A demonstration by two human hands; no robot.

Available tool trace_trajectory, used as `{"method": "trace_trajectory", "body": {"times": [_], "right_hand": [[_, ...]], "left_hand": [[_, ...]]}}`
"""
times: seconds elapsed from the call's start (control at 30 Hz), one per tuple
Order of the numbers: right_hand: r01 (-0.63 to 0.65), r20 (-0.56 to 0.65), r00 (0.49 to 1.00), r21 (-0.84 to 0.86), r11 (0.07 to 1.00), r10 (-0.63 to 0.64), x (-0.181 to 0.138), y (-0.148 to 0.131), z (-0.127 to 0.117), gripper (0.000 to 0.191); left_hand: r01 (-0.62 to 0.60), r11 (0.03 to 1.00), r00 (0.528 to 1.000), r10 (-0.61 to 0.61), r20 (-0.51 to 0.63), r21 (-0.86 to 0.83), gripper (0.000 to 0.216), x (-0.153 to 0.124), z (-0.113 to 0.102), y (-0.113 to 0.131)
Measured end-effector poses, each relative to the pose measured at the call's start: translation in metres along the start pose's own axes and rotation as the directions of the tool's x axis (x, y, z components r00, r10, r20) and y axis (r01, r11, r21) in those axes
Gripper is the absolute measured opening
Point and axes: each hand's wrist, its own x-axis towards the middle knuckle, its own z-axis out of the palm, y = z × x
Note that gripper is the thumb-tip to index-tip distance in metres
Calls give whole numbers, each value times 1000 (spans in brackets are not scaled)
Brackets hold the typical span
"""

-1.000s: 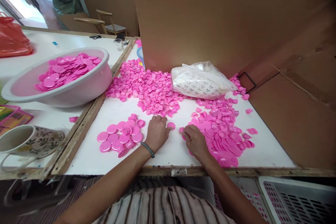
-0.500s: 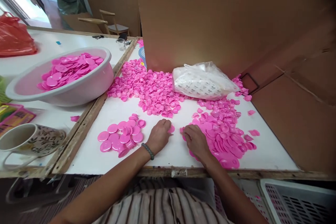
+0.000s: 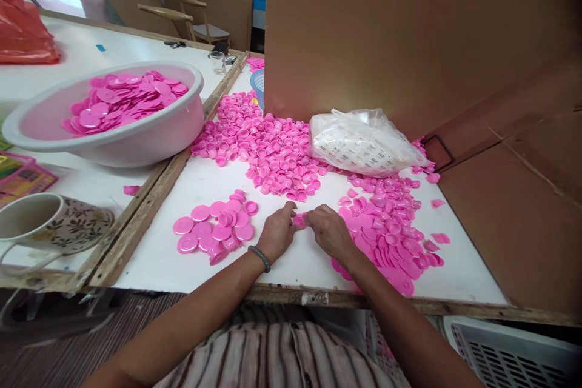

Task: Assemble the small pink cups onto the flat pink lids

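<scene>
My left hand (image 3: 278, 231), with a beaded bracelet at the wrist, is closed on a pink plastic piece (image 3: 299, 220) over the middle of the white table. My right hand (image 3: 331, 229) meets it from the other side, its fingers pinched at the same piece. Whether the right fingers hold a second small part is hidden. Left of my hands lies a loose group of pink discs (image 3: 202, 229) with small cups among them. To the right spreads a heap of pink discs and cups (image 3: 386, 242). Beyond my hands is a big pile of small pink cups (image 3: 277, 154).
A clear bag with white printed contents (image 3: 364, 144) lies before a tall cardboard wall (image 3: 386, 36). On the left table stand a white basin (image 3: 154, 133) of pink discs, a patterned mug (image 3: 68, 224) and a red bag (image 3: 25, 27). A wooden strip (image 3: 140, 221) divides the tables.
My right hand has moved left from the right heap, and both hands have come together at the pink piece. The camera view has shifted slightly.
</scene>
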Motion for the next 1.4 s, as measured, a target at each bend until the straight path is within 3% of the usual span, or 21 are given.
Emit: {"method": "trace_trajectory", "body": {"times": [0.23, 0.43, 0.63, 0.8, 1.07, 1.17, 1.23, 1.33, 1.4], "right_hand": [[-61, -28, 998, 44, 997, 62, 0, -3, 6, 21], [-145, -227, 954, 219, 965, 196, 0, 13, -1, 16], [-105, -55, 992, 75, 992, 110, 3, 15, 2, 21], [-34, 16, 999, -122, 992, 36, 2, 12, 7, 24], [-42, -70, 997, -188, 981, 29, -8, 7, 21, 25], [-96, -114, 989, -51, 994, 90, -8, 10, 22, 22], [-198, -125, 968, 152, 968, 218, -7, 11, 21, 17], [-391, 14, 890, 536, 748, 456, -4, 8, 18, 17], [-477, 157, 838, 676, 562, 523, -5, 3, 16, 22]], "left_hand": [[5, 998, 1000, -5, 1, 59, 38, -1, 1, -2], [4, 999, 1000, -4, -5, 49, 36, 1, 0, 1], [-10, 999, 1000, 11, -6, 50, 29, 5, 4, 6], [11, 999, 1000, -11, 7, 44, 29, 7, 6, 5], [12, 1000, 1000, -12, -3, 14, 35, 8, 8, 1], [-6, 1000, 1000, 6, -12, -25, 37, 7, 6, 0], [-22, 997, 1000, 21, -13, -72, 39, 7, 3, 0], [-19, 987, 1000, 19, -2, -157, 33, 4, -6, 2], [26, 980, 999, -18, 45, -196, 24, 2, -12, 4]]}}
